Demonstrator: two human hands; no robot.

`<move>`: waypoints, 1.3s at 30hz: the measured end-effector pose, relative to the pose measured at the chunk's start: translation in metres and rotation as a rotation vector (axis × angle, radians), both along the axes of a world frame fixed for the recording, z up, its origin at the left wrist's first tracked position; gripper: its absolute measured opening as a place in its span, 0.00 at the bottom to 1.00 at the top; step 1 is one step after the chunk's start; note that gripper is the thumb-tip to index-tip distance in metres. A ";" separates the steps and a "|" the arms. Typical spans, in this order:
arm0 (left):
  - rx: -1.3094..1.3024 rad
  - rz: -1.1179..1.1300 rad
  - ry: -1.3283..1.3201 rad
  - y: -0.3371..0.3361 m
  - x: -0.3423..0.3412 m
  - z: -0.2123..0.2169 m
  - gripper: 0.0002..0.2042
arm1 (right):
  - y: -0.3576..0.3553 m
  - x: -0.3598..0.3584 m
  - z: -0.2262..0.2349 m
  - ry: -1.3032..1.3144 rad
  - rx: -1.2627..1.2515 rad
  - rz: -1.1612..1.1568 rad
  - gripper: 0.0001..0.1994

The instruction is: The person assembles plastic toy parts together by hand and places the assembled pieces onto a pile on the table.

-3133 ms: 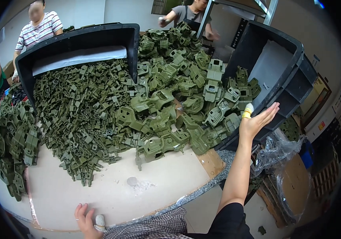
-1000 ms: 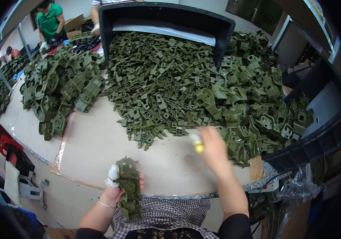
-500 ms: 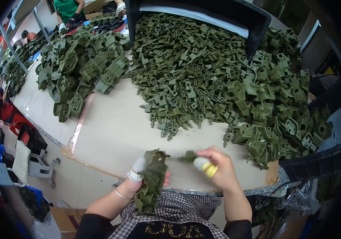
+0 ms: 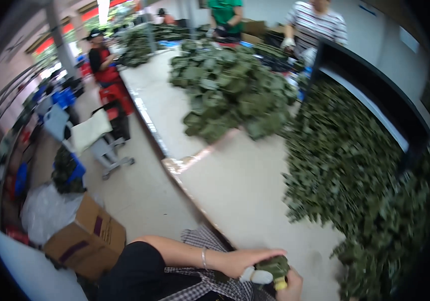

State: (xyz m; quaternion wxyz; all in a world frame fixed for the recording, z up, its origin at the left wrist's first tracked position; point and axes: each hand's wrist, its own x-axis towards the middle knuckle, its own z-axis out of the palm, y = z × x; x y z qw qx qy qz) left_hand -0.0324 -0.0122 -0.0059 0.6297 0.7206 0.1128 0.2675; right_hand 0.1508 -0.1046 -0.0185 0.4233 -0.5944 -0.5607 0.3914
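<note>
L hand (image 4: 242,262) and R hand (image 4: 292,287), grip closed by both on a green part (image 4: 276,264) nr the bench (image 4: 255,190) edge; prob. light, stiff, slightly slick plastic, best held mid-body; fine detail blurred. Beyond, open surface runs btwn the edge and small-parts heap (image 4: 345,170), R; large-parts heap (image 4: 230,90) bounds the far side.

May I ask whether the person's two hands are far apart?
No, the left hand and right hand meet around a green plastic part.
</note>
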 end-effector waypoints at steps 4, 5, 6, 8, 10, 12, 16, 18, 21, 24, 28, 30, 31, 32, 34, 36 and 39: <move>-0.140 -0.132 0.030 -0.009 -0.007 -0.014 0.35 | -0.018 0.007 0.016 -0.741 -0.063 0.121 0.11; -0.088 -0.125 0.078 -0.013 -0.007 -0.022 0.36 | -0.016 0.012 0.014 -0.740 -0.047 0.140 0.11; -0.037 -0.125 0.125 -0.016 -0.007 -0.025 0.36 | -0.015 0.019 0.011 -0.591 -0.054 0.194 0.12; -0.061 -0.160 0.073 -0.017 -0.006 -0.030 0.33 | -0.016 0.026 0.008 -0.441 -0.052 0.253 0.13; -0.239 -0.169 -0.110 -0.016 -0.002 -0.035 0.30 | -0.018 0.027 0.004 -0.066 -0.319 0.213 0.15; -0.364 -0.187 -0.185 -0.018 -0.005 -0.044 0.25 | -0.021 0.028 0.007 -0.159 -0.260 0.260 0.16; -0.413 -0.105 -0.015 -0.035 0.007 -0.047 0.14 | -0.029 0.028 0.015 -0.526 -0.051 0.392 0.19; -0.081 -0.219 -0.227 -0.031 -0.001 -0.002 0.13 | -0.031 0.029 0.015 -0.547 0.003 0.387 0.19; -0.164 -0.218 0.065 -0.033 -0.006 0.013 0.12 | -0.038 0.028 0.017 -0.613 0.155 0.357 0.20; -0.059 -0.205 0.125 -0.027 -0.002 0.015 0.12 | -0.036 0.025 0.026 -0.605 0.138 0.307 0.19; 0.047 -0.343 0.274 -0.008 0.003 -0.001 0.20 | -0.014 0.011 0.043 -0.496 0.070 0.265 0.15; 0.055 -0.178 0.134 -0.008 -0.002 0.002 0.16 | 0.002 0.006 0.043 -0.396 0.150 0.282 0.09; 0.059 -0.180 0.172 -0.006 -0.007 0.006 0.16 | 0.011 0.002 0.047 -0.328 0.230 0.301 0.05; 0.069 -0.191 0.207 -0.002 -0.011 0.007 0.17 | 0.014 0.001 0.052 -0.341 0.198 0.325 0.07; 0.075 -0.251 0.247 0.007 -0.007 0.007 0.18 | 0.015 0.003 0.055 -0.349 0.122 0.311 0.09; 0.111 -0.288 0.290 0.006 -0.001 0.002 0.18 | 0.015 0.006 0.054 -0.312 0.123 0.282 0.09; 0.167 -0.255 0.286 0.007 0.000 0.001 0.19 | 0.010 0.004 0.053 -0.284 0.124 0.255 0.10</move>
